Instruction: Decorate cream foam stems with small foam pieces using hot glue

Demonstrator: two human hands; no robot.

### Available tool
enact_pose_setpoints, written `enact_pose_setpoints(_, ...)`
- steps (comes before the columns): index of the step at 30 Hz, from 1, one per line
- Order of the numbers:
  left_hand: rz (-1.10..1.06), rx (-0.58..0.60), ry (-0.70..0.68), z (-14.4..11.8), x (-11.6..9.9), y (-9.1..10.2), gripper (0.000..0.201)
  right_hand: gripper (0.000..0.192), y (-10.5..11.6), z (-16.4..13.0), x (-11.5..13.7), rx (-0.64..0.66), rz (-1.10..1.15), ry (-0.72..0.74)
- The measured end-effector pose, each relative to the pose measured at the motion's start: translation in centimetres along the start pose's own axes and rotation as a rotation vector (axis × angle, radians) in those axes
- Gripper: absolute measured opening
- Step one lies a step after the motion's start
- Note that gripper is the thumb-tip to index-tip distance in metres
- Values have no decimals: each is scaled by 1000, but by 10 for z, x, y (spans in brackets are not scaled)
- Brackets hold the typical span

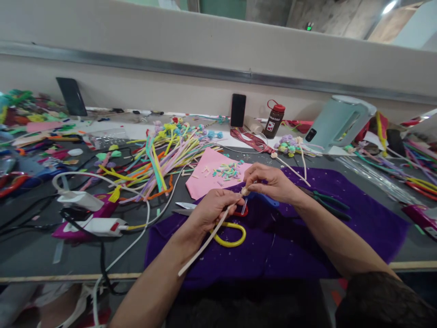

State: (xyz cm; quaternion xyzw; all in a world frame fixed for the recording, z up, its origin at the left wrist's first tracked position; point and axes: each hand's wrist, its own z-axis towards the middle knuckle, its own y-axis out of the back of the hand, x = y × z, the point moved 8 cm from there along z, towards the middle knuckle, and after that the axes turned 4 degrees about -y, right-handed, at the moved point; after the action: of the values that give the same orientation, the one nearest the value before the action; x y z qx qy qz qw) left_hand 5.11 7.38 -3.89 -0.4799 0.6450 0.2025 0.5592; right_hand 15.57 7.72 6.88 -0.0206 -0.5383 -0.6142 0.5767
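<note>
A cream pipe cleaner (pixel 201 249) slants down and to the left from my left hand (pixel 218 205), whose thumb and fingers pinch it near its top. At that upper end is a small cream curled head (pixel 244 191). My right hand (pixel 268 182) has its fingertips closed on this head, close to the left fingers. Below lies a purple cloth (pixel 293 255). A yellow scissor handle (pixel 234 243) shows under my left hand, with blades (pixel 186 206) to its left. Right of my right hand are dark green-handled pliers (pixel 329 207).
Pink sheet (pixel 195 186) bears small cut pieces. Many colored pipe cleaners (pixel 174 157) lie at centre left, near a power strip (pixel 99 212) with cables. A phone (pixel 238 110), a brown bottle (pixel 274 120) and a pale blue kettle (pixel 336 123) stand along the back. Finished-looking cream stems (pixel 290 166) lie right.
</note>
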Motion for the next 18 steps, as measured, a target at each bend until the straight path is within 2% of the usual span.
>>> enact_pose_setpoints(18, 81, -16, -76, 0, -6, -1, 25, 9, -3, 0, 2, 35, -158, 19)
